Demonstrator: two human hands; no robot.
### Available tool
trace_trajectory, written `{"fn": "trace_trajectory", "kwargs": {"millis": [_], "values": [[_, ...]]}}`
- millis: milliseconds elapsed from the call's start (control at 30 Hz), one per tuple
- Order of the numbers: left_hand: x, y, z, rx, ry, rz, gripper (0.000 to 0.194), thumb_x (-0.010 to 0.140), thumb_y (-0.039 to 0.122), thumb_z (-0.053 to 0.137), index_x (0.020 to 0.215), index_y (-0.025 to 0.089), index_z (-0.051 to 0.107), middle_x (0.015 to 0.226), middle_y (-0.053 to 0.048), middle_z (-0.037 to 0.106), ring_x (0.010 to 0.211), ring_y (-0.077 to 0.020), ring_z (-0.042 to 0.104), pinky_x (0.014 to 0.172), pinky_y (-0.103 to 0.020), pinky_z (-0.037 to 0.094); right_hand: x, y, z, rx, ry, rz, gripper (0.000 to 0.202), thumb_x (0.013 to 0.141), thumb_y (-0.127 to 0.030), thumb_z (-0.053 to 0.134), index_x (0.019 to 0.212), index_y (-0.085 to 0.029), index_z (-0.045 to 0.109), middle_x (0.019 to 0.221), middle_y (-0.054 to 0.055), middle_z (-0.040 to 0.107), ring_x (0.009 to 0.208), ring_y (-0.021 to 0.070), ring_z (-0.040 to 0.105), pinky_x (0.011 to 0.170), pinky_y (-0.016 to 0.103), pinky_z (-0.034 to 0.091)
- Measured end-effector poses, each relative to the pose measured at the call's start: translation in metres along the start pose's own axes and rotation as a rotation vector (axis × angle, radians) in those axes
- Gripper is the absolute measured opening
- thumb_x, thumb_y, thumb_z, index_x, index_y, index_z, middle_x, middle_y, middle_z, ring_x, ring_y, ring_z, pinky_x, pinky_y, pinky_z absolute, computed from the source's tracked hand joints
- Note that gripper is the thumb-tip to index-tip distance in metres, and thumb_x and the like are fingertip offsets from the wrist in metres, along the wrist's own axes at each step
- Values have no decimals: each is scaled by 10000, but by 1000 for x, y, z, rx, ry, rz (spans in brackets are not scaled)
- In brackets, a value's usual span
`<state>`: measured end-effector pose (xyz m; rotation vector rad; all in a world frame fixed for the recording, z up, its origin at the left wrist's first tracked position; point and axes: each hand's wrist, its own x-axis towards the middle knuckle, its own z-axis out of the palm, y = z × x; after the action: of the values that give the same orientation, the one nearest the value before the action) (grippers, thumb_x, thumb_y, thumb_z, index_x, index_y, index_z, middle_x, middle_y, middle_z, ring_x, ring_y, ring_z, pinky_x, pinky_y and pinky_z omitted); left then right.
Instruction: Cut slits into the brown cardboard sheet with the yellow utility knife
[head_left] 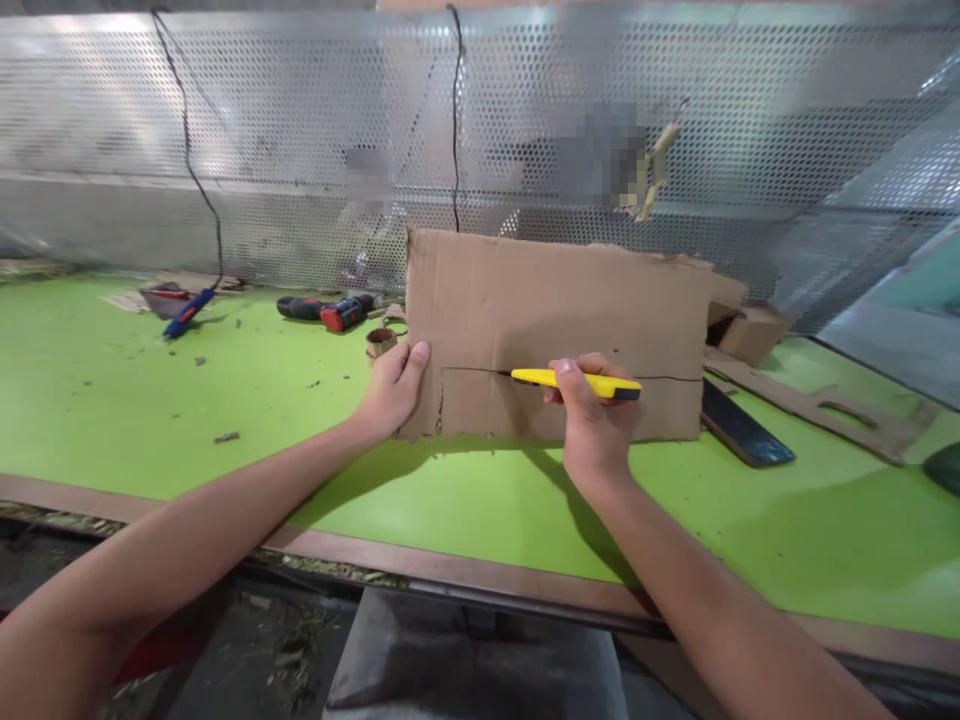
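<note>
A sheet of brown cardboard stands upright on the green tabletop. Its left edge is gripped by my left hand, thumb in front and fingers behind. My right hand is closed around a yellow utility knife, held level with its dark tip pointing left against the cardboard's face. A dark line runs across the sheet on both sides of the knife; whether it is cut through, I cannot tell. Near the lower left, a short ragged slit runs up from the bottom edge.
On the left lie a blue corded tool and a black-and-red power drill. A small cardboard ring sits by my left hand. To the right are a phone, cardboard offcuts and a small box. Perforated metal stands behind.
</note>
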<state>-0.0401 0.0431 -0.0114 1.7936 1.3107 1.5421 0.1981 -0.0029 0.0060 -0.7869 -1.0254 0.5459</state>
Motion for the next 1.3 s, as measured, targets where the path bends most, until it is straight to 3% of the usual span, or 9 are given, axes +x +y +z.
{"fn": "trace_trajectory", "kwargs": {"millis": [100, 267, 533, 800, 967, 1133, 1300], "values": [[-2, 1, 0, -17, -21, -43, 487, 1030, 637, 501, 895, 189, 639, 886, -59, 714, 838, -227, 646, 714, -333, 496, 1, -4, 0, 46, 7, -40, 210, 830, -349, 832, 696, -207, 753, 581, -40, 653, 472, 101, 578, 504, 245, 464], [-1, -1, 3, -98, -61, -86, 418, 1039, 573, 534, 992, 182, 673, 1020, -67, 759, 1000, -250, 685, 860, -359, 555, 11, -10, -1, 178, 125, -17, 287, 803, -402, 804, 614, -197, 733, 566, -14, 658, 406, 82, 497, 393, 224, 356], [-8, -2, 9, -219, -133, -111, 397, 1011, 563, 594, 1140, 191, 648, 1169, -96, 751, 1078, -268, 695, 870, -375, 590, -7, -4, 7, 165, -145, 179, 327, 804, -532, 870, 787, -209, 820, 694, 15, 740, 555, 132, 669, 550, 267, 543], [-12, 6, 9, -214, -125, -74, 316, 1028, 458, 586, 1215, 204, 605, 1271, -98, 716, 1171, -265, 670, 940, -386, 592, -9, -2, 6, 186, -193, 213, 343, 825, -558, 858, 807, -218, 823, 693, 15, 743, 565, 130, 682, 558, 264, 556], [-15, 5, 9, -172, -123, -18, 291, 1054, 460, 549, 1200, 214, 602, 1222, -83, 719, 1145, -258, 662, 926, -389, 583, -13, 0, 7, 199, -288, 221, 289, 859, -528, 851, 868, -239, 846, 769, 23, 774, 636, 132, 713, 610, 261, 593], [-16, 3, 7, -108, -124, 10, 310, 1067, 493, 528, 1206, 223, 591, 1226, -80, 712, 1186, -272, 640, 972, -420, 560, -15, 0, 7, 182, -296, 241, 289, 829, -528, 879, 865, -244, 838, 786, 19, 776, 657, 139, 726, 634, 271, 605], [-15, 1, 5, -20, -67, 44, 270, 1064, 477, 537, 1156, 229, 585, 1133, -75, 717, 1072, -263, 658, 929, -438, 552, -19, -5, 9, 164, -339, 251, 264, 798, -505, 912, 877, -267, 830, 831, 0, 784, 688, 135, 740, 660, 263, 598]]}}
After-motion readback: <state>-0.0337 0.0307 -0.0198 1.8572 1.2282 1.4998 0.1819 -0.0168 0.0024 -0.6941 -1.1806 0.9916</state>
